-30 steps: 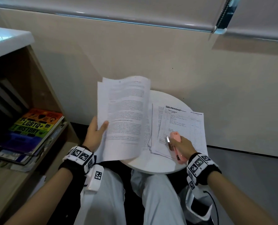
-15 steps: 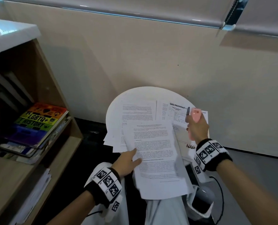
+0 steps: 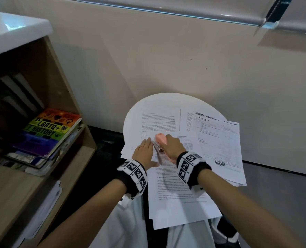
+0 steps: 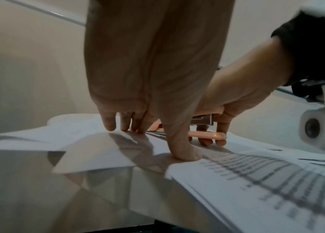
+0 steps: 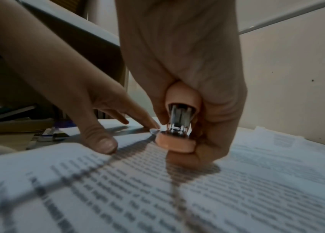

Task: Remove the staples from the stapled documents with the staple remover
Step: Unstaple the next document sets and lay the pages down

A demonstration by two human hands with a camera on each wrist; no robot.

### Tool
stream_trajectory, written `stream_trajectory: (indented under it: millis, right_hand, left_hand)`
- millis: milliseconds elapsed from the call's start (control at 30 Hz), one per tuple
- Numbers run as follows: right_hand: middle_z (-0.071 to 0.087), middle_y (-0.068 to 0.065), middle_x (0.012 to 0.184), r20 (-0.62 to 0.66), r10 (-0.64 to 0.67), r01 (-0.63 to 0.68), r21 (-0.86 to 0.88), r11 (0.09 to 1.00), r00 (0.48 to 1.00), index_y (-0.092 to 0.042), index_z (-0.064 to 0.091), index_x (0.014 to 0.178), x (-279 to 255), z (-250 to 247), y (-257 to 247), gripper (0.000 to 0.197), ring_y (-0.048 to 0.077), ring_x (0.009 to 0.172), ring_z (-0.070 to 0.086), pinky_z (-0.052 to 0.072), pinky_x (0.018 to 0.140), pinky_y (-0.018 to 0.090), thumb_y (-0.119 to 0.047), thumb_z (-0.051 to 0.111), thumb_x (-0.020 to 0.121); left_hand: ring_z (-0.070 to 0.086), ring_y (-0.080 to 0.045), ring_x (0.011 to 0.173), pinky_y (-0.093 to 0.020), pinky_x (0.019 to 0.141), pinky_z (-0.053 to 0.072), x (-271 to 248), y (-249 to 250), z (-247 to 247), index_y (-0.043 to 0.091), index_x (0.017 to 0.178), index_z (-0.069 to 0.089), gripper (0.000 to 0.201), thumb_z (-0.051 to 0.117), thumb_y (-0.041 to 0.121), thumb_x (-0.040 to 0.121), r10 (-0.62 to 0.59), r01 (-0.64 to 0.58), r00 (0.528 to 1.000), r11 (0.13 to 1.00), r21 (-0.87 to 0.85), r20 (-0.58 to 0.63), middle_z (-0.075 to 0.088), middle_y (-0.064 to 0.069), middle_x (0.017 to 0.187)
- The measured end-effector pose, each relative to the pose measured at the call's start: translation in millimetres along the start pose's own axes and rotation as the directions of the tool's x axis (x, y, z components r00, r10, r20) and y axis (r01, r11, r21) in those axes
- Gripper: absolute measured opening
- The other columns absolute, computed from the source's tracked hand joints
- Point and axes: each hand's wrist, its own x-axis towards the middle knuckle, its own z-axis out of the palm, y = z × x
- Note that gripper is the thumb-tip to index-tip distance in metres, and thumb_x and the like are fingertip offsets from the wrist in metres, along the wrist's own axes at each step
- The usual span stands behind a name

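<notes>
1 pink staple remover (image 3: 160,138) with shiny metal is being squeezed by the right hand (image 3: 171,146); beside it, the left hand (image 3: 145,151) is pressing flat on the top document (image 3: 177,185).

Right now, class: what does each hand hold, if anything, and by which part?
The right hand grips the pink staple remover around its body. The left hand holds nothing; it presses flat on the paper.

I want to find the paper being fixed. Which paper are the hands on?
The printed document nearest the person, overhanging the table edge. The left hand presses it flat, and the right hand holds the pink staple remover at its top-left corner.
</notes>
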Motion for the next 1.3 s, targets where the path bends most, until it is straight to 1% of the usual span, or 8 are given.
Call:
stream_trajectory:
  millis: [100,400,567,667,800,1000,1167,1300]
  right_hand:
    - [0.054,0.018,0.124,-0.048,-0.001,-0.003,-0.083,0.997,0.999,-0.006,0.042,0.128,4.7,13.8,2.6,0.043,0.035,0.107,0.057,0.048,0.085,0.040,-0.036,0.047,0.097]
    - [0.049,0.013,0.126,-0.173,-0.110,0.075,-0.198,0.977,0.979,-0.009,0.036,0.134,9.7,28.9,-2.6,0.041,0.035,0.106,0.056,0.046,0.079,0.042,-0.028,0.043,0.100]
    - [0.055,0.016,0.123,-0.180,0.012,-0.032,-0.111,0.993,0.984,-0.005,0.040,0.128,14.1,29.5,-11.2,0.038,0.035,0.109,0.056,0.044,0.082,0.041,-0.030,0.043,0.100]
    - [0.053,0.014,0.123,-0.203,-0.076,0.039,-0.179,0.983,0.976,-0.009,0.037,0.131,12.1,33.7,-8.2,0.038,0.034,0.105,0.057,0.043,0.076,0.039,-0.025,0.046,0.098]
    - [0.057,0.016,0.122,-0.209,0.004,-0.031,-0.125,0.992,0.978,-0.005,0.039,0.128,16.5,32.7,-13.5,0.037,0.035,0.108,0.058,0.044,0.081,0.040,-0.030,0.042,0.100]
    - [0.054,0.012,0.123,-0.235,-0.106,0.061,-0.191,0.980,0.966,-0.011,0.035,0.136,15.2,34.5,-12.2,0.041,0.033,0.103,0.058,0.046,0.076,0.040,-0.022,0.046,0.098]
    - [0.057,0.018,0.123,-0.223,0.087,-0.088,0.005,0.996,0.971,-0.004,0.037,0.130,26.3,22.2,-28.5,0.036,0.035,0.110,0.057,0.044,0.083,0.040,-0.024,0.042,0.100]
    - [0.059,0.015,0.119,-0.223,0.048,-0.039,0.045,0.998,0.974,-0.008,0.037,0.129,21.5,12.2,-24.4,0.036,0.034,0.104,0.060,0.042,0.075,0.038,-0.026,0.043,0.099]
  left_hand:
    - [-0.001,-0.024,0.149,-0.033,0.121,0.009,2.4,-2.7,0.6,0.000,0.150,0.001,0.100,0.063,0.044,0.085,0.031,-0.031,0.999,0.999,-0.012,-0.005,-0.006,-0.012,0.160]
    - [0.003,-0.024,0.148,-0.032,0.121,0.008,5.1,-8.0,8.7,0.001,0.149,0.011,0.099,0.070,0.041,0.080,0.082,-0.087,0.993,0.995,-0.054,-0.079,0.001,-0.012,0.159]
    - [0.005,-0.024,0.148,-0.033,0.121,0.011,10.0,-7.9,12.1,0.004,0.150,0.013,0.101,0.075,0.037,0.077,0.061,-0.068,0.993,0.995,-0.076,-0.101,0.004,-0.009,0.159]
    - [0.006,-0.023,0.148,-0.034,0.121,0.012,10.3,-11.0,13.5,0.004,0.149,0.016,0.098,0.074,0.038,0.077,0.061,-0.070,0.993,0.993,-0.090,-0.098,0.004,-0.009,0.159]
    - [0.010,-0.022,0.147,-0.034,0.121,0.015,11.9,-12.0,14.7,0.007,0.149,0.019,0.100,0.077,0.038,0.074,0.066,-0.078,0.992,0.991,-0.106,-0.110,0.009,-0.007,0.159]
    - [0.016,-0.024,0.145,-0.036,0.119,0.019,11.2,-11.5,14.2,0.006,0.147,0.023,0.096,0.076,0.040,0.074,0.061,-0.070,0.993,0.993,-0.090,-0.098,0.011,-0.009,0.158]
    - [0.014,-0.023,0.147,-0.035,0.120,0.018,11.1,-11.0,12.4,0.005,0.146,0.025,0.095,0.076,0.039,0.073,0.059,-0.067,0.993,0.994,-0.081,-0.098,0.012,-0.009,0.158]
    - [0.021,-0.023,0.144,-0.038,0.118,0.020,14.5,-9.1,8.3,0.008,0.144,0.028,0.085,0.068,0.048,0.079,0.025,-0.024,0.997,1.000,0.007,-0.080,0.018,-0.008,0.157]
